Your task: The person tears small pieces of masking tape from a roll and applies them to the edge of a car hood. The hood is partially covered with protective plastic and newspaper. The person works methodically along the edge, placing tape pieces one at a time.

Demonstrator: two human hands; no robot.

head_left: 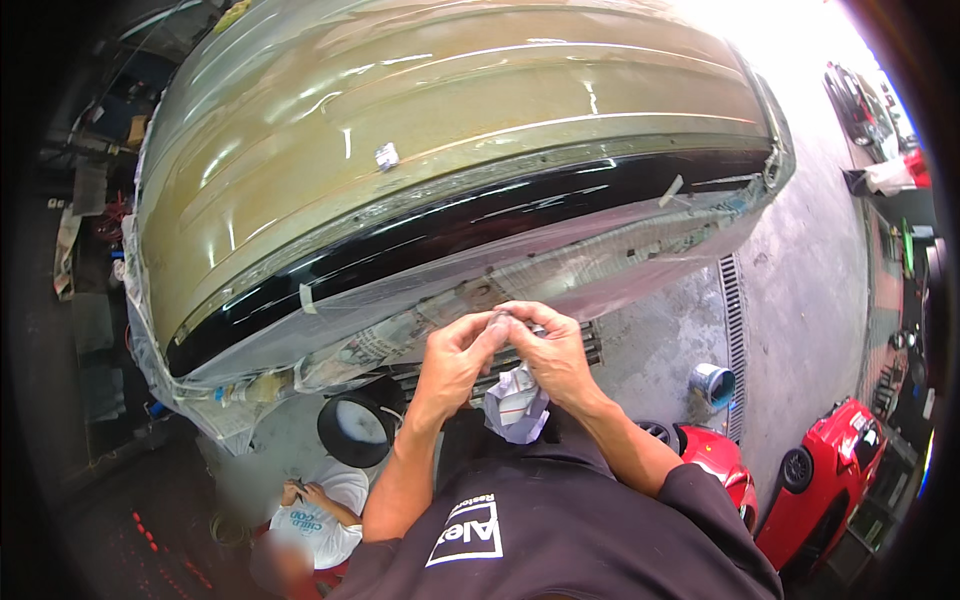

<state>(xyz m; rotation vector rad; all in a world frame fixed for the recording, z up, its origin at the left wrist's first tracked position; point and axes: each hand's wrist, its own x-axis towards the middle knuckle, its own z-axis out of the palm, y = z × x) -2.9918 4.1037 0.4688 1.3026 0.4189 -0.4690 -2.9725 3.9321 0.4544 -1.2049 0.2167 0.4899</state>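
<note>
My left hand (460, 362) and my right hand (552, 358) meet in front of my chest, thumbs and fingertips pinched together. Whatever lies between the fingertips is too small to make out. A crumpled piece of white and grey paper (517, 408) hangs below my right palm, apparently gripped by its lower fingers, which are partly hidden. Just beyond my hands stands a vehicle with an olive-gold roof (480, 85) and a glossy black band (440, 225) along its near edge. Newspaper (385, 340) and clear plastic sheeting (560, 290) cover the part below the band.
A small crumpled white piece (387, 156) lies on the roof. A round black container (355, 430) stands at lower left, beside another person in a white shirt (318, 515). To the right are a bucket (712, 385), a floor drain grate (733, 330) and a red car (825, 480).
</note>
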